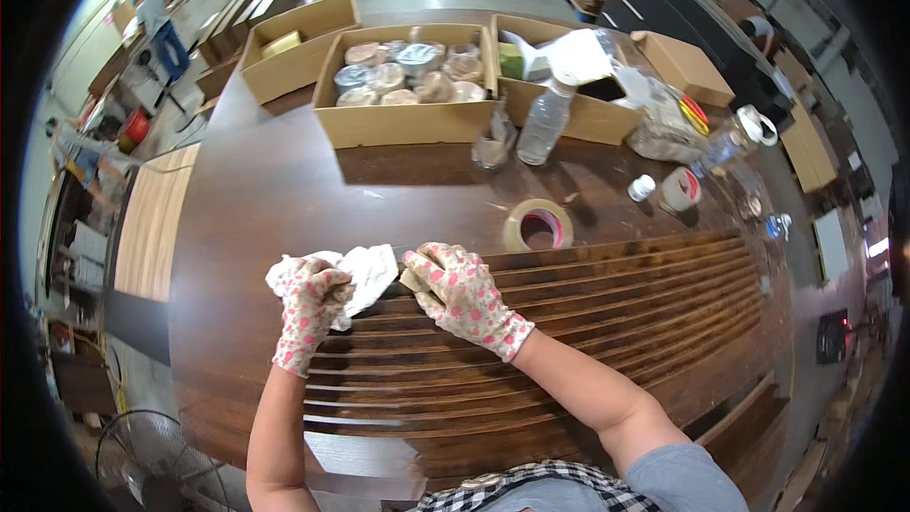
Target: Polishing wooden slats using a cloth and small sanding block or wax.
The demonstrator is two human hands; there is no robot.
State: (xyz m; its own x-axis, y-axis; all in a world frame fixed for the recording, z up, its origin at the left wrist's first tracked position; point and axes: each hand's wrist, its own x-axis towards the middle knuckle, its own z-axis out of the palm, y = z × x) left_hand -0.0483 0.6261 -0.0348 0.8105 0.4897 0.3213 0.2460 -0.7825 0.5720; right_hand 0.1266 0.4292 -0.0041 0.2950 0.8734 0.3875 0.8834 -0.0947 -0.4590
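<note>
**Gloved Hands on Slatted Panel, Dark Wooden Bench**

Nearest the person, a dark brown slatted wooden panel point(607, 313) lies flat on the bench point(275, 190), its ridges running left to right. The panel's near edge sits close to the person's body; its right end runs toward the bench's right edge.

The left hand point(308, 308), in a floral glove, has its fingers clamped on a crumpled white cloth point(365, 270) resting at the panel's far-left corner. The right hand point(460, 289), gloved alike, rests just right of the cloth, fingers curled together around a small pale block point(409, 280) pressed against the slats.

Beyond the panel stands a roll of clear tape point(537, 225) on bare bench surface. Farther right lie a small white cap point(642, 187) and a second tape roll point(680, 189). Farther still, a clear plastic bottle point(545, 123) stands before three open cardboard boxes point(408, 123) along the far edge.

Left of the bench, open floor leads to a standing person point(163, 33) in the far distance. A fan point(156, 460) sits at near left.
</note>
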